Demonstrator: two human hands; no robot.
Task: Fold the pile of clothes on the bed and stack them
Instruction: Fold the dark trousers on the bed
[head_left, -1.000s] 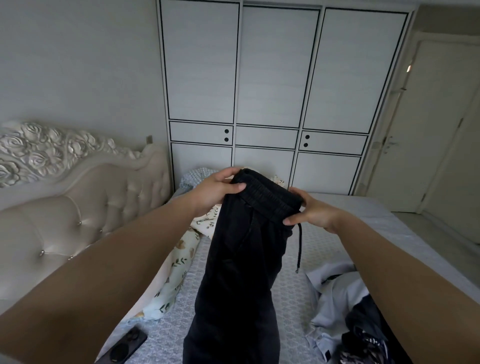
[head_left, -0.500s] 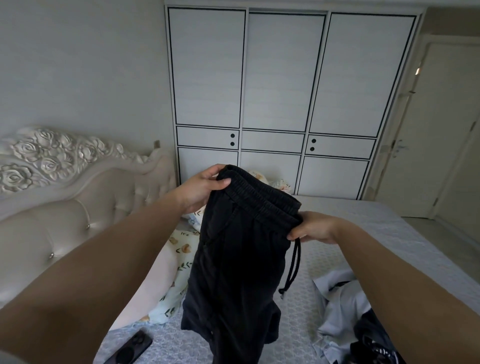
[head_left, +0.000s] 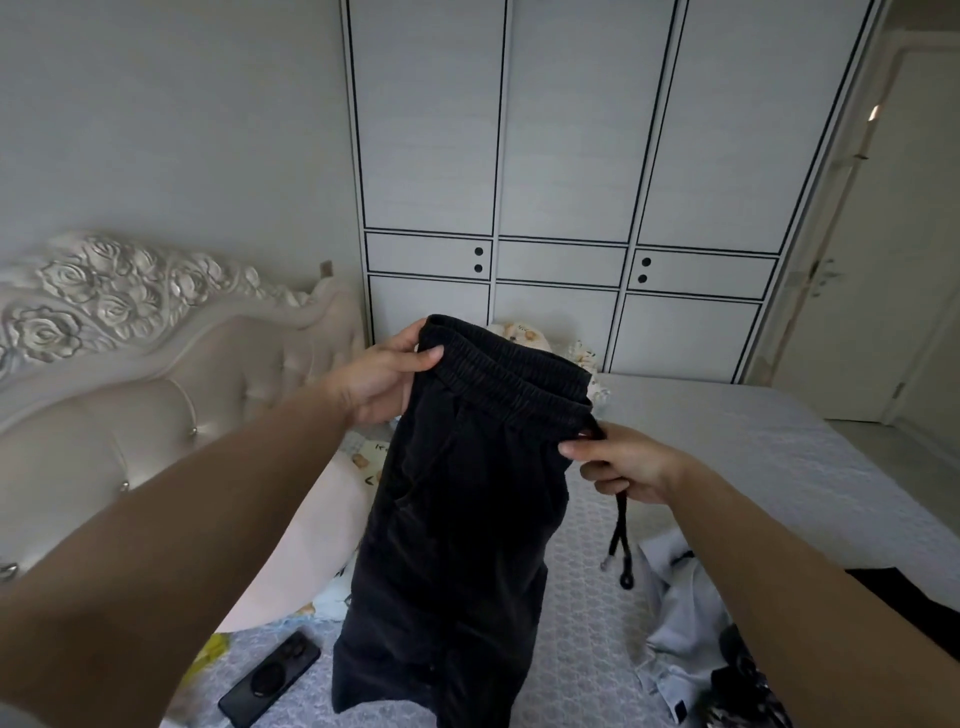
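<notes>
Since a moment ago the black trousers (head_left: 457, 509) hang a little lower in front of me, the waistband tilting down toward my right. My left hand (head_left: 376, 382) pinches the waistband's left end, thumb over the elastic, while my right hand (head_left: 621, 465) grips the right end with the drawstring (head_left: 621, 540) dangling from it — legs hanging above the bed (head_left: 727, 467). Unfolded clothes (head_left: 691, 634) lie in a pile at lower right — a phone (head_left: 270, 678) lies at lower left.

- Black trousers (head_left: 457, 499) – elastic waistband uppermost, held up above the bed (head_left: 753, 457), legs hanging down, drawstring (head_left: 621, 535) dangling at the right.
- Pile of clothes (head_left: 691, 639) – pale and dark pieces, crumpled on the bed at lower right.
</notes>
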